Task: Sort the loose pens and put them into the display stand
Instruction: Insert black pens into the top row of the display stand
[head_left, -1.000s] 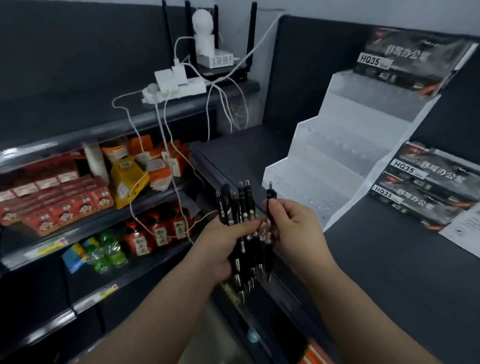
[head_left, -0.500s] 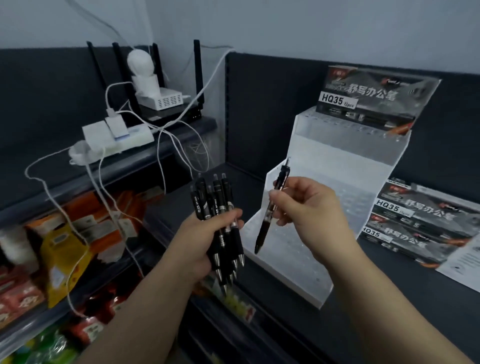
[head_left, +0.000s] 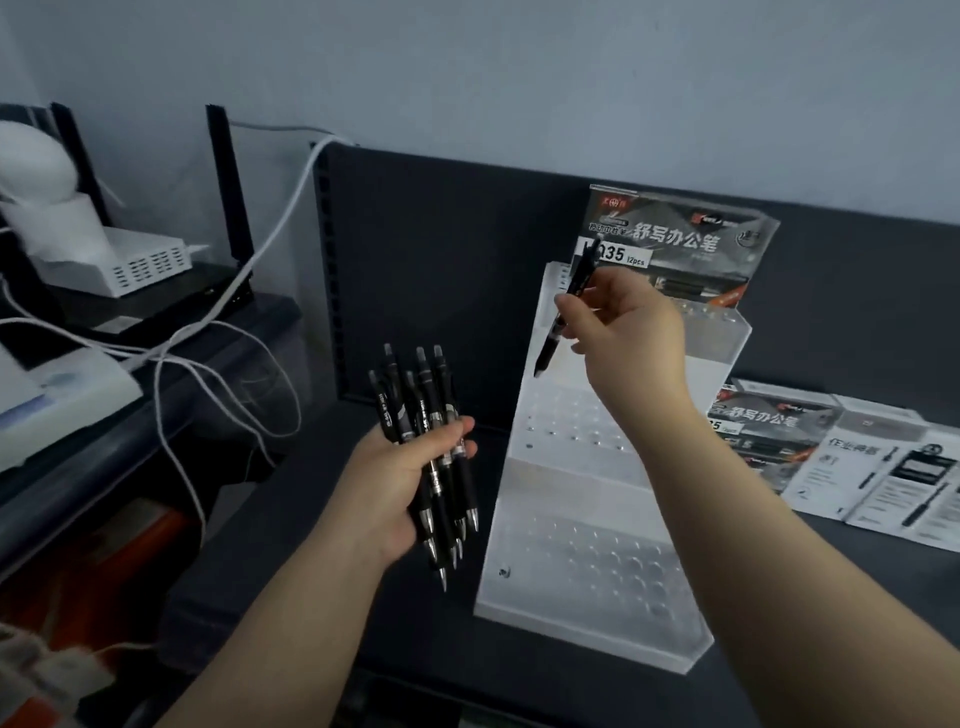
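Now, my right hand pinches one pen, tip down, over the stand's upper tiers while my left hand grips the spare pens beside it, so I should line the tip over a hole and lower it straight.

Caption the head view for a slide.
Right hand holds one pen near the display stand; left hand grips pen bundle.

On your left, a grey shelf carried a white router box with black antennas upright behind it, and a white power strip nearer you. White cables looped off both. At the right edge of the dark surface you had printed cartons lying flat, with a leaflet just beside them. Orange packs sat blurred at lower left.
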